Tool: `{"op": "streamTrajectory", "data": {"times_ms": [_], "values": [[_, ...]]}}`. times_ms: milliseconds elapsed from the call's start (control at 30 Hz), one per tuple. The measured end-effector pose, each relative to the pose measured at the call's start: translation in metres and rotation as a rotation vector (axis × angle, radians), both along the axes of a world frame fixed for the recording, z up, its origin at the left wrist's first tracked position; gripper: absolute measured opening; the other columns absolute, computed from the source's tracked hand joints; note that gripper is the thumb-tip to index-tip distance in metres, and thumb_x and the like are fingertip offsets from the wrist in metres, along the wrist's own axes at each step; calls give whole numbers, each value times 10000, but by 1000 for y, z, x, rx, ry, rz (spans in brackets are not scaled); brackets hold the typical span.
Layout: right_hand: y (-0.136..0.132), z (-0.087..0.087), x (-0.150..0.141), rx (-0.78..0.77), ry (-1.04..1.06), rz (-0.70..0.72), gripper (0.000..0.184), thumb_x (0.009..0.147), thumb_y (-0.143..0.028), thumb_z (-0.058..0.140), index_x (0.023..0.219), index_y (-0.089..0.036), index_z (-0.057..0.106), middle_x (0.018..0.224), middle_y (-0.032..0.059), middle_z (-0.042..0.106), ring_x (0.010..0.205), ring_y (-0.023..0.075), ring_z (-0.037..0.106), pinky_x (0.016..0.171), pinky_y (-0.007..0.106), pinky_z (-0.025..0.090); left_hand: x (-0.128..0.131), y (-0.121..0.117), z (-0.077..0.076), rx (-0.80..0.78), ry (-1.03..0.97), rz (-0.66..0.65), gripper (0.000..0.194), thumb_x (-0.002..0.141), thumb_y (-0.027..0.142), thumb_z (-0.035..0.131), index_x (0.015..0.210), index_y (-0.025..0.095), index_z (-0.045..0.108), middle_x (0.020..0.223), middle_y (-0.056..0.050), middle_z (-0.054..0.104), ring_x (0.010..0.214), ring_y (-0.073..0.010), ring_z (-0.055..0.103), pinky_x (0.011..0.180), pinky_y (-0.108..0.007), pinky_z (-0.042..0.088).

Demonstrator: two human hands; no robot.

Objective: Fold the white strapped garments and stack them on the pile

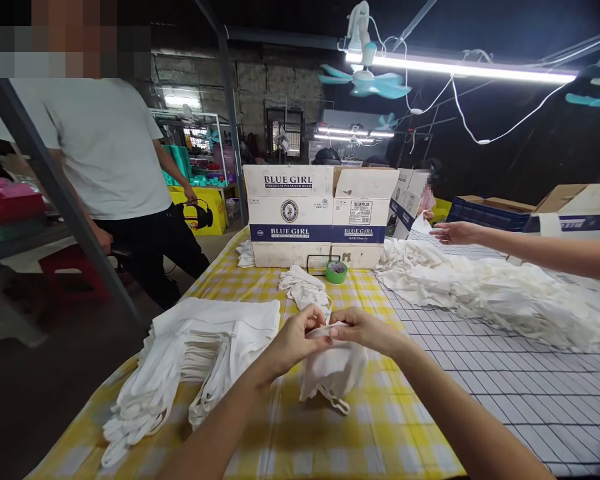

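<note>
A white cloth piece with a thin loop at its lower end (335, 367) hangs between my two hands over the yellow checked tablecloth. My left hand (303, 337) pinches its upper edge with thumb and fingers. Close beside it, almost touching, my right hand (363, 328) grips the same edge. To the left lies a layered stack of white cloth pieces (220, 320), with straps and loops trailing toward me. Just beyond my hands is a small crumpled heap of white cloth (304, 285).
A Blue Girl beer carton (290, 213) stands at the back, with a roll of green tape (336, 271) before it. On the right is a large pile of white cloth (520, 293); another person's hand (457, 233) reaches above it. A person in a white shirt (105, 147) stands left.
</note>
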State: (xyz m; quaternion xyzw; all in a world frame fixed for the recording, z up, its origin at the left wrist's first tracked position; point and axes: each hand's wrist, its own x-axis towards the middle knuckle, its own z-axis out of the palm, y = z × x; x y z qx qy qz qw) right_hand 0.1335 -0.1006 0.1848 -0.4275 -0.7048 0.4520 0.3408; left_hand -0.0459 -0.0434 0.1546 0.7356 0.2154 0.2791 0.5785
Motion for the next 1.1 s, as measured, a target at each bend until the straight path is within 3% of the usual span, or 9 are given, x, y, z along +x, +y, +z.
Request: {"op": "streamTrajectory", "data": {"times_ms": [200,300,400,467,600,733,900,1000,1100], "values": [[-15,23,43,-21,189,-30,288,749,-424,624,679,-152,558,604,-34,472,528,76,407,499,194,309,-18,1,1,-94,170,-140,344,659,432,676,721,100,610,612,22,490,562,-86,423,508,-191,306],[-20,28,56,-97,167,-15,287,707,-415,668,812,-158,593,708,-7,543,597,94,478,537,197,355,-19,-6,13,-175,109,-147,349,636,404,699,798,105,619,659,13,536,576,-95,457,520,-194,330],[-19,19,48,-221,126,84,576,668,-497,670,1134,-192,525,969,57,595,833,168,553,709,263,427,-12,-16,28,-147,75,-142,327,636,350,699,854,117,624,720,2,567,623,-108,489,548,-199,353],[-17,9,35,-251,148,138,685,677,-550,634,1240,-204,455,1066,77,581,963,201,535,814,308,416,-5,-21,34,-85,110,-153,287,642,325,689,838,121,638,728,2,575,641,-112,497,551,-198,355],[-12,-1,15,-238,152,147,532,709,-528,620,1106,-179,565,1007,60,591,927,188,533,801,289,416,3,-23,35,-31,149,-142,310,648,323,683,893,138,638,761,3,587,657,-111,504,545,-190,355],[-15,13,17,-214,154,50,288,757,-415,633,797,-131,608,698,2,548,615,92,480,562,197,378,-8,-15,30,-130,83,-217,344,632,394,705,826,129,605,670,24,527,571,-76,445,487,-173,297],[-36,46,37,-149,356,25,167,774,-322,639,774,-164,586,624,-20,497,489,61,424,432,176,303,-22,-7,5,-220,62,-406,406,620,512,685,673,116,612,587,29,487,530,-63,404,477,-182,283],[-51,61,52,-33,445,36,173,759,-352,646,726,-191,593,582,-34,428,456,65,383,405,187,280,-20,-10,-16,-140,167,-487,420,618,553,668,703,143,645,599,29,527,539,-79,448,495,-194,341],[-62,70,68,80,423,96,179,754,-376,650,699,-208,620,568,-44,348,457,65,341,409,199,263,-14,-18,-25,87,269,-480,364,601,511,699,749,180,669,658,35,582,623,-109,519,558,-198,390]]}}
